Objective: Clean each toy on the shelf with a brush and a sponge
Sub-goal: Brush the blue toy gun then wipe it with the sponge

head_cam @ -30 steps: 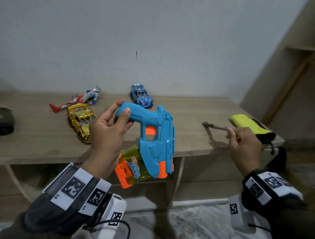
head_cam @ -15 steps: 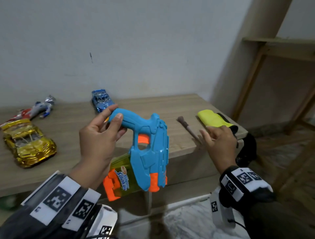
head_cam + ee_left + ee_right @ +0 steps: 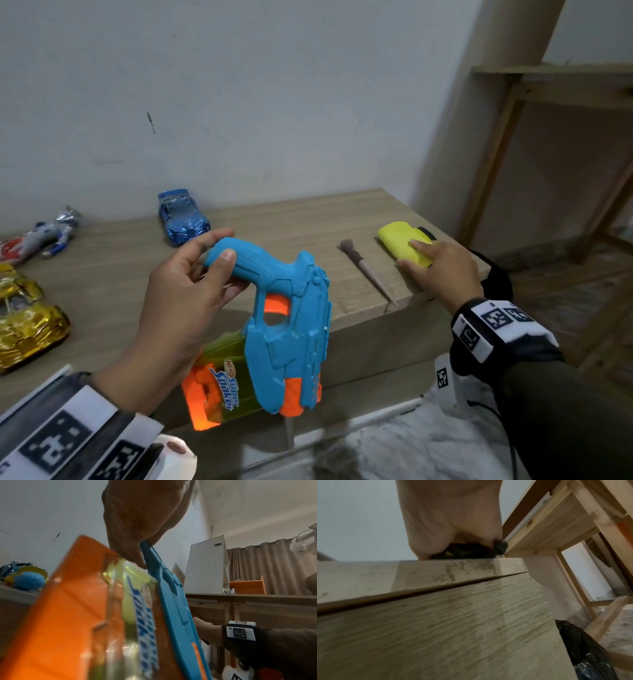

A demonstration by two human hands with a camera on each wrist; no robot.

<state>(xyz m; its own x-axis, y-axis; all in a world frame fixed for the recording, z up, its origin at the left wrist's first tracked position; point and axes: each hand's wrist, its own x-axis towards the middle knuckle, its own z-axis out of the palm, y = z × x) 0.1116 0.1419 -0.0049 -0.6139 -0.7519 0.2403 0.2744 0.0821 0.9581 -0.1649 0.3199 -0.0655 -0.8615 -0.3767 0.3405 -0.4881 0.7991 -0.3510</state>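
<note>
- Left hand (image 3: 178, 301), frame centre: fingers and thumb wrapped round the water gun (image 3: 291, 342) grip, muzzle hanging down, its side exposed for wiping.
- Right hand (image 3: 442, 270), frame right: fingers atop sponge (image 3: 400, 240), thumb pinching its edge, likely lifting it.
- Brush (image 3: 366, 270): idle on shelf (image 3: 291, 219), between them.

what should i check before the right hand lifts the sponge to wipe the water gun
1. Left hand grips the water gun by its blue handle, off the shelf: ok.
2. Right hand on the sponge: ok, fingers lie on top.
3. Sponge fully gripped: cannot tell, the thumb sits at its near edge.
4. Brush out of hand: ok, it lies on the shelf left of the sponge, apart from it.
5. Blue car clear of the path: ok, far back near the wall.
</note>
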